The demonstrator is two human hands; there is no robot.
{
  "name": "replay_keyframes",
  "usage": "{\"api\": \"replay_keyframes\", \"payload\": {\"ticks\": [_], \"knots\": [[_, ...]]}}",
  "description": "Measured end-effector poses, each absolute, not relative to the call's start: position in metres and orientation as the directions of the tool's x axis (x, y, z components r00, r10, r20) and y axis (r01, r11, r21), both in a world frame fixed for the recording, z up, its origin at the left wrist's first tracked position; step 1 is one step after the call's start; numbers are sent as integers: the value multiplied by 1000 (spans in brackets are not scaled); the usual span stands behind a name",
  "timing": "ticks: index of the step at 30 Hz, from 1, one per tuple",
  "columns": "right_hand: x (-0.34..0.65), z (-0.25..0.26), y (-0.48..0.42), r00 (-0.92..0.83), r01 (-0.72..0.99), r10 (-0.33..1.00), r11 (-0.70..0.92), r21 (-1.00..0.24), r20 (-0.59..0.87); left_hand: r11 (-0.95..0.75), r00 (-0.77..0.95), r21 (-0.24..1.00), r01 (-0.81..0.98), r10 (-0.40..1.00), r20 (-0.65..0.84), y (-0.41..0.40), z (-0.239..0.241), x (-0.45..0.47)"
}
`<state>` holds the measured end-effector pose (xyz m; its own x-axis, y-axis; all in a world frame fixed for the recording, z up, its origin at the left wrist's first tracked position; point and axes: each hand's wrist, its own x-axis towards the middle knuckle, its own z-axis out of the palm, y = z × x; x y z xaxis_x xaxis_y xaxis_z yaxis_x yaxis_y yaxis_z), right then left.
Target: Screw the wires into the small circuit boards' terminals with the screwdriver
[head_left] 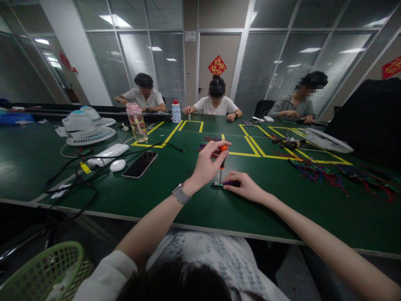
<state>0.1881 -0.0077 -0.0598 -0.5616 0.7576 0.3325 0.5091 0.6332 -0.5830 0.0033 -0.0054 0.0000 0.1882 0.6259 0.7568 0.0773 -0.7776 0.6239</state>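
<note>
My left hand (207, 163), with a watch on its wrist, is closed round the orange handle of a small screwdriver (222, 155) held upright. The screwdriver's tip points down onto a small green circuit board (217, 184) lying on the green table (175, 196). My right hand (246, 186) rests on the table with its fingers pinched on the right end of that board, holding it down. A bundle of coloured wires (205, 142) lies just beyond my left hand.
A black phone (140, 164), a white mouse (118, 165), a white box, black cables and stacked fan parts (86, 127) lie to the left. A pink bottle (137, 122) stands behind them. More coloured wires (316, 171) lie right. Three people sit across the table. A green basket (40, 271) sits low left.
</note>
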Motion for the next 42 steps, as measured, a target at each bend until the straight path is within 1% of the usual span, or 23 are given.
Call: {"api": "replay_keyframes", "payload": {"ticks": [15, 24, 42], "knots": [[188, -59, -7, -565, 516, 759, 631, -580, 324, -782, 187, 617, 83, 621, 762, -4, -1, 3], [189, -62, -6, -584, 511, 739, 657, -555, 337, -783, 187, 618, 74, 619, 763, -4, -1, 4], [188, -59, -7, -573, 519, 753, 639, -567, 324, -783, 191, 617, 77, 619, 761, -5, -1, 4]]}}
